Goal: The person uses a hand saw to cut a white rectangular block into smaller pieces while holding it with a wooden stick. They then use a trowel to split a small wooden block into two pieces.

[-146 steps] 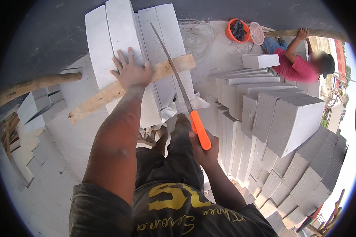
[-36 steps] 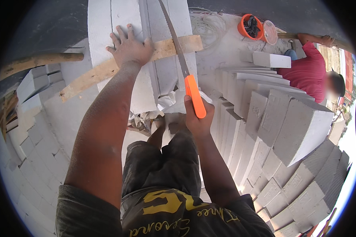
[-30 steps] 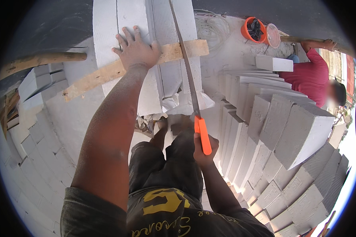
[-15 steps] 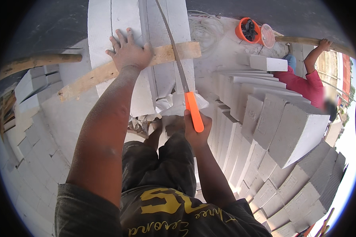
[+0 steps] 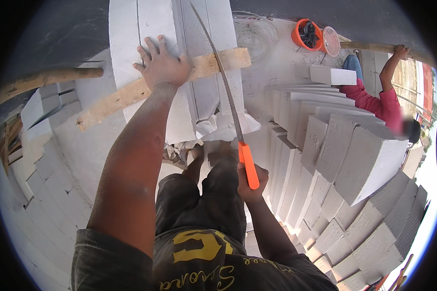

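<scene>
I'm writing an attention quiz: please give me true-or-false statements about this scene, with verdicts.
1. The right hand grips an orange-handled, long-bladed metal saw. True.
2. The left hand is clenched. False: its fingers are spread over a white rectangular block.
3. In this view, the saw crosses over a flat pale wooden plank. True.
4. The round orange bucket is empty. False: it holds crumpled black material.
5. The person in a pink top has a hand on a round wooden pole. True.

Since half a second ago, I see the right hand (image 5: 255,192) pulled back, the orange-handled saw (image 5: 246,160) drawn with it; since a second ago, the co-worker's head (image 5: 412,130) has dipped and more blue trousers (image 5: 353,65) show.
</scene>
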A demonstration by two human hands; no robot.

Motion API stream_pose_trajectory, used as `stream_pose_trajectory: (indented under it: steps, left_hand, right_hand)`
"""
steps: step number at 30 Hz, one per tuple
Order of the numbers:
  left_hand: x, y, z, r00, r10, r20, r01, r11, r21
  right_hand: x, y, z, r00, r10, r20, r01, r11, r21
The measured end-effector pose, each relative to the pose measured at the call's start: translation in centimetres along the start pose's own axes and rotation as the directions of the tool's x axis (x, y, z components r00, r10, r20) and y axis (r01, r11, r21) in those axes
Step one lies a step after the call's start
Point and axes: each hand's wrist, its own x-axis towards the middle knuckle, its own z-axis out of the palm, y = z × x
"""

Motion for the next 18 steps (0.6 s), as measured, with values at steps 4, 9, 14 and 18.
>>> stream_pose_trajectory:
  steps: [4,9,14,18]
  left_hand:
    - [0.2,0.0,-0.3,1.0,0.013,0.004,-0.013,0.999,0.035]
    - [0.2,0.0,-0.2,1.0,-0.001,0.022,0.0,0.998,0.057]
    - [0.2,0.5,-0.2,1.0,0.014,0.0,-0.014,0.999,0.041]
    - [-0.3,0.2,-0.9,0.996,0.001,0.084,-0.008,0.997,0.074]
  right_hand:
    - [6.2,-2.5,1.7,0.991,0.108,0.079,-0.114,0.991,0.076]
    - [-0.5,-1.0,-0.4,0.998,-0.044,-0.04,0.043,0.999,-0.015]
    - [7.6,-3.3,1.2,0.984,0.143,0.11,-0.158,0.976,0.151]
    - [0.4,-2.4,-0.7,1.0,-0.006,0.012,0.006,1.0,-0.026]
